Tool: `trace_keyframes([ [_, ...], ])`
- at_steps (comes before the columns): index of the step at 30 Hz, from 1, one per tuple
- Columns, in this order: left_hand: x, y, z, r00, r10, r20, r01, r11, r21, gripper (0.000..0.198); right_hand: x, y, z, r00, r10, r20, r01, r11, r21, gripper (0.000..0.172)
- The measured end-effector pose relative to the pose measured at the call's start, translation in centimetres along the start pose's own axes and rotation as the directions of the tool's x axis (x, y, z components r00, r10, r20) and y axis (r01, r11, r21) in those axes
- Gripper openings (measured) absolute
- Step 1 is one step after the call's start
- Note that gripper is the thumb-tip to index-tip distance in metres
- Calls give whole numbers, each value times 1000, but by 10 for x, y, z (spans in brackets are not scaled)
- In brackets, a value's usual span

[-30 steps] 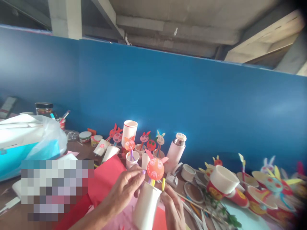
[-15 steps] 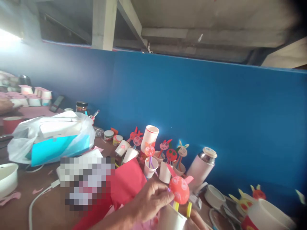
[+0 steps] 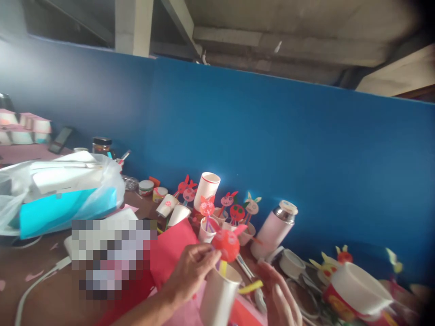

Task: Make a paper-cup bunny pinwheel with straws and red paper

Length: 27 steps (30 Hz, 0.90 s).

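Note:
A white paper cup [image 3: 220, 294] stands upright in front of me, with a round red paper animal face [image 3: 226, 245] with pink ears above its rim. My left hand [image 3: 192, 274] is closed at the face's left edge, its fingertips pinching a thin purple stem that is mostly hidden. One yellow stem [image 3: 223, 269] rises from the cup below the face. Another yellow stem [image 3: 250, 287] sticks out over the rim to the right. Just right of that stem my right hand [image 3: 280, 296] is open, fingers stretched, apart from the cup.
Behind stand several cups with paper animal faces [image 3: 207, 206] and a pink thermos [image 3: 274, 228]. Red paper [image 3: 175, 246] lies beside my left hand. A plastic bag [image 3: 108, 174], a white cable [image 3: 25, 290] and a blurred-out area are left. More cups [image 3: 362, 287] stand right.
My right hand, partly hidden behind the cup before, is now open to its right. The yellow stem there now leans outward. The view has turned right, and the cup and left hand appear further left.

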<state>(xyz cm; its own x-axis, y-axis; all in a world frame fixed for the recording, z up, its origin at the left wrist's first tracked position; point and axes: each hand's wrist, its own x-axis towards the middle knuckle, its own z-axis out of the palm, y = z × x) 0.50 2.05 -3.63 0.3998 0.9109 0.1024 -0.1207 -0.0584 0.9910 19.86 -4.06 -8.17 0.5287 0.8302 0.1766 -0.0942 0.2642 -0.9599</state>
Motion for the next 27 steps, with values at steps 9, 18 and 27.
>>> trace_keyframes([
  [9,-7,11,-18,965,21,-260,-11,999,43,34,37,-13,10,1000,7,5,-6,950,-311,41],
  [18,-7,20,-12,947,-5,-322,30,997,71,31,136,-6,51,975,-181,-132,109,898,-426,44],
  [27,-2,11,-15,948,-24,-317,52,996,79,33,156,6,73,953,-194,-233,57,868,-493,37],
])
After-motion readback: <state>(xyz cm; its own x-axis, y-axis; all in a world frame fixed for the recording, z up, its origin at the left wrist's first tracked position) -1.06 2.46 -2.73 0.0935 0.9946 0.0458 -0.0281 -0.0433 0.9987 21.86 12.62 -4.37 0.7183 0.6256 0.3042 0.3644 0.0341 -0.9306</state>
